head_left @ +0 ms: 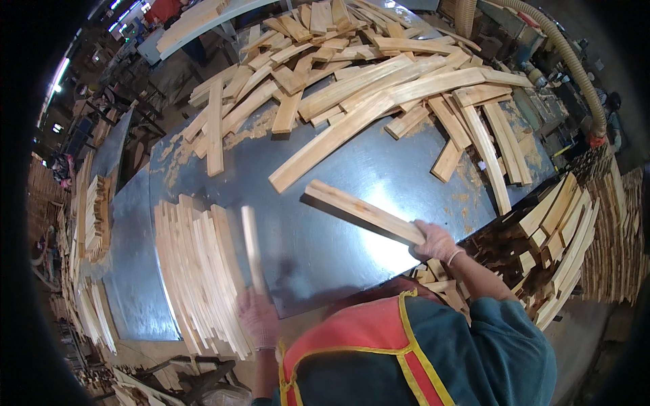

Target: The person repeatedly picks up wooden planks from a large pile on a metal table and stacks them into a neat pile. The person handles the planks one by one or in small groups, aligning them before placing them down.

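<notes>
At the far left, a small group of wooden pieces (98,216) stands near the edge of the picture. Next comes a row of wooden strips (200,271), lying side by side on the dark table (305,247), their long axes running away from the person, with tops leaning a little to the left. Just to the right of this row, the left hand (258,317), gloved and blurred, is closed around the near end of a narrow strip (250,240); this strip points away from the person, almost parallel to the row. In the middle, behind, a loose pile of boards (345,68) lies in many directions. The right hand (437,241), also gloved, grips the right end of a thicker board (362,211), whose long axis goes slantwise over the table, the free end pointing far and left. At right, more cut wood (558,237) is stacked beside the table.
</notes>
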`<action>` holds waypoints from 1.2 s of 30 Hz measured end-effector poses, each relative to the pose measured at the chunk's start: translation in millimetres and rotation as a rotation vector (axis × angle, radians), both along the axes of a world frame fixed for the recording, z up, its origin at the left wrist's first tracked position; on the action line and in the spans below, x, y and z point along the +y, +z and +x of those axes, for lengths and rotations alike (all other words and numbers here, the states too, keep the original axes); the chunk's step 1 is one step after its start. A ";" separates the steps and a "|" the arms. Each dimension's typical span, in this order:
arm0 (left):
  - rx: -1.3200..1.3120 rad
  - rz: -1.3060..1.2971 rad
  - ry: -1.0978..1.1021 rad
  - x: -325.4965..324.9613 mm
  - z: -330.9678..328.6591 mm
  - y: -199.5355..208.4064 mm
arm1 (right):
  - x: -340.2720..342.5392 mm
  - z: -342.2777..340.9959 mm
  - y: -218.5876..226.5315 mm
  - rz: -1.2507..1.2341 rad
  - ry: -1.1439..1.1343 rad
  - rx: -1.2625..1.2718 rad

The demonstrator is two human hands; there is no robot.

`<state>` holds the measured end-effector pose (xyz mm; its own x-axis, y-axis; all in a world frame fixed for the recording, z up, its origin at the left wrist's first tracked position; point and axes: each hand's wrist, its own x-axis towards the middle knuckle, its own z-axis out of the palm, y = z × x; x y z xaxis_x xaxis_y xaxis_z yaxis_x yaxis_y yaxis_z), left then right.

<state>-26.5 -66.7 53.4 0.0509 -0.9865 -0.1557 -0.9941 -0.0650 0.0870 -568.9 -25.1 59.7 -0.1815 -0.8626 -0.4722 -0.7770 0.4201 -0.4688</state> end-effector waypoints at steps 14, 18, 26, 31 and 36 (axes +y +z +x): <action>0.183 -0.246 -0.272 -38.8 -134.0 -18.8 | -357.7 -34.7 189.2 -0.741 -0.272 -0.730; 0.106 -0.393 -0.268 -32.8 -150.9 -56.9 | -432.3 -43.0 126.7 -0.785 -0.085 -0.544; 0.130 -0.201 -0.187 -30.9 -149.0 -54.1 | -410.2 114.1 37.6 -0.393 0.749 0.503; 0.133 -0.192 -0.178 -28.9 -145.6 -60.5 | -442.7 124.6 -12.9 -0.540 0.688 0.596; 0.214 -0.273 -0.192 -29.0 -140.5 -62.9 | -455.7 124.5 -0.5 -0.449 0.797 0.721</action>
